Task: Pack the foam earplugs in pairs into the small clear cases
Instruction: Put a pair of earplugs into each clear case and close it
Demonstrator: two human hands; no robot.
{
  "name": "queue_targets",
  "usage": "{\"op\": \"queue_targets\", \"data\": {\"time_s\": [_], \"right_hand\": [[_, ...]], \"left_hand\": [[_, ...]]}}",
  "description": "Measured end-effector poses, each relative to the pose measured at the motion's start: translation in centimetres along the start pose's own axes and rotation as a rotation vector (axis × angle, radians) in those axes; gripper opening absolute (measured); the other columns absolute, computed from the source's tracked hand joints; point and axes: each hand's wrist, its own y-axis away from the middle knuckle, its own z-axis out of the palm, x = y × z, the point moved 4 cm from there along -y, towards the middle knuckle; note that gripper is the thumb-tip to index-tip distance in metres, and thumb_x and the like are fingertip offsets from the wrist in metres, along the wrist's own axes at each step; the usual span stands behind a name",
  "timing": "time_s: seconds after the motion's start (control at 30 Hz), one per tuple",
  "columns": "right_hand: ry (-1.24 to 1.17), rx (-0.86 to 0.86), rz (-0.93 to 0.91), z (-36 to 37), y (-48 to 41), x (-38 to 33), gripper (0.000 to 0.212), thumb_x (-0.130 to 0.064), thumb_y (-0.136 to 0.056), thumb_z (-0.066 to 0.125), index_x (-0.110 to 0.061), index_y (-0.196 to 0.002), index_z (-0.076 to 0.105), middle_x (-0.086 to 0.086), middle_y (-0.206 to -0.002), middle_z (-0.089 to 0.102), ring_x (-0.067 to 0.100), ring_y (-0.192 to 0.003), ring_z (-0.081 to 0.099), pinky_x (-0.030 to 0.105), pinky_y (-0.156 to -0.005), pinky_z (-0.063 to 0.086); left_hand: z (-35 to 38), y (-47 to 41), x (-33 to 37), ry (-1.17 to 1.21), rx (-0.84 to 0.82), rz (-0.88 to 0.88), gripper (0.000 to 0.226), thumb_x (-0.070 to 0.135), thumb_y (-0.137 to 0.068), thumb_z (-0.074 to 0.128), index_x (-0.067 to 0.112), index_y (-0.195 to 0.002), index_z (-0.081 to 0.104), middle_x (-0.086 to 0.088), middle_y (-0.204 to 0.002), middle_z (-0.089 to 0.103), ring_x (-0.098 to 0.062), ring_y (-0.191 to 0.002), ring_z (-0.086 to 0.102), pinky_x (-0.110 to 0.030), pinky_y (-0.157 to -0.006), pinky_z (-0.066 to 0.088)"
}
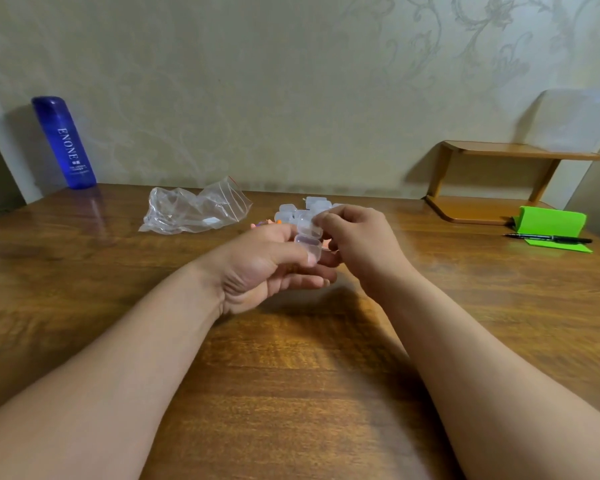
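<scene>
Two bare forearms (118,375) reached from the near edge of the desk (291,393) and met over its middle. On the left, the left hand (267,268) was turned half palm-up, with its thumb pressed on the lower part of a small clear case (308,241) and its fingers curled below it. The right hand (364,244) came from the other side. Its thumb and first fingers pinched the upper part of the same case, and the other fingers were bent in. The case was held above the wood, not touching it. It seemed to be open like a shell, but the blur did not allow to be sure, and what was inside could not be told. At the far left corner a blue bottle (65,143) stood against the wall (291,81), leaning a little. To the right of it, near the far edge, a crumpled plastic bag (194,211) lay flat. Just beside the bag, partly hidden behind the left hand, a few orange and pink earplugs (264,223) lay on the desk. Behind both hands a small heap of spare cases (305,206) sat close together. At the far right corner a low wooden shelf (492,181) stood against the wall. A green stand (551,221) was just in front of it, and a black pen (548,238) lay across the foot of the stand.
</scene>
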Motion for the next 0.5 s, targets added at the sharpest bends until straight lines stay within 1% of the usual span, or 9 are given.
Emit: {"op": "queue_targets", "data": {"time_s": [0.07,0.13,0.2,0.27,0.3,0.33,0.4,0.47,0.5], "right_hand": [[0.065,-0.003,-0.046,0.1,0.1,-0.1,0.016,-0.022,-0.098,0.068,-0.014,-0.091,0.079,-0.006,-0.073,0.073,0.0,-0.057,0.061,0.026,-0.057,0.05],[0.113,0.003,-0.096,0.3,0.2,-0.3,0.016,-0.026,-0.099,0.069,-0.02,-0.091,0.08,-0.011,-0.074,0.075,-0.003,-0.061,0.063,0.028,-0.064,0.05],[0.132,0.002,-0.124,0.4,0.4,-0.4,0.016,-0.034,-0.1,0.069,-0.025,-0.091,0.08,-0.015,-0.075,0.075,-0.003,-0.066,0.064,0.036,-0.07,0.053],[0.131,0.002,-0.138,0.8,0.7,-0.6,0.02,-0.041,-0.101,0.067,-0.027,-0.093,0.08,-0.011,-0.076,0.075,0.0,-0.07,0.064,0.044,-0.075,0.056],[0.119,0.006,-0.135,0.9,0.7,-0.6,0.022,-0.042,-0.101,0.066,-0.026,-0.093,0.08,-0.006,-0.078,0.075,0.004,-0.072,0.064,0.048,-0.077,0.058],[0.11,0.013,-0.127,1.0,0.8,-0.6,0.024,-0.042,-0.102,0.065,-0.025,-0.094,0.079,-0.001,-0.082,0.075,0.007,-0.075,0.064,0.051,-0.081,0.058],[0.118,0.022,-0.103,1.1,0.7,-0.5,0.023,-0.042,-0.104,0.062,-0.025,-0.099,0.078,-0.002,-0.086,0.075,0.013,-0.082,0.068,0.054,-0.087,0.059],[0.171,0.023,-0.098,0.9,0.6,-0.2,0.022,-0.042,-0.105,0.061,-0.027,-0.103,0.076,-0.006,-0.088,0.075,0.011,-0.085,0.069,0.049,-0.085,0.059],[0.201,0.018,-0.104,1.0,0.6,0.0,0.02,-0.04,-0.106,0.06,-0.027,-0.105,0.076,-0.009,-0.088,0.074,0.007,-0.084,0.067,0.04,-0.082,0.056]], "left_hand": [[0.2,-0.3,-0.5,0.011,0.017,-0.03,0.04,-0.014,-0.101,0.045,-0.003,-0.136,0.058,-0.019,-0.105,0.074,-0.019,-0.082,0.074,-0.024,-0.066,0.062],[0.1,-0.3,-0.5,0.031,0.044,-0.071,0.034,-0.008,-0.101,0.044,-0.002,-0.131,0.057,-0.012,-0.092,0.067,-0.016,-0.072,0.064,-0.024,-0.058,0.054],[0.0,-0.2,-0.3,0.044,0.023,-0.132,0.024,0.017,-0.108,0.047,0.009,-0.129,0.056,-0.004,-0.081,0.06,-0.015,-0.068,0.056,-0.023,-0.054,0.046],[-0.7,-0.3,-0.1,0.052,0.059,-0.152,0.041,0.048,-0.112,0.041,0.015,-0.127,0.061,-0.002,-0.078,0.058,-0.013,-0.064,0.052,-0.022,-0.052,0.04],[-1.4,-0.5,0.1,0.07,0.128,-0.14,0.05,0.057,-0.111,0.038,0.015,-0.124,0.064,-0.002,-0.077,0.059,-0.013,-0.062,0.051,-0.021,-0.049,0.039],[-2.3,-0.6,0.4,0.099,0.217,-0.116,0.055,0.06,-0.11,0.038,0.014,-0.121,0.067,-0.002,-0.077,0.06,-0.012,-0.059,0.051,-0.02,-0.047,0.038],[-4.5,-0.3,1.1,0.172,0.407,-0.066,0.056,0.058,-0.11,0.041,0.012,-0.118,0.071,-0.004,-0.078,0.064,-0.011,-0.057,0.052,-0.02,-0.046,0.039],[-6.3,0.1,1.7,0.243,0.539,-0.032,0.055,0.056,-0.109,0.044,0.011,-0.117,0.074,-0.006,-0.086,0.067,-0.012,-0.063,0.055,-0.021,-0.049,0.043],[-7.0,0.4,1.9,0.268,0.581,-0.023,0.054,0.056,-0.109,0.045,0.012,-0.118,0.075,-0.007,-0.092,0.068,-0.013,-0.068,0.056,-0.022,-0.051,0.045]]}}
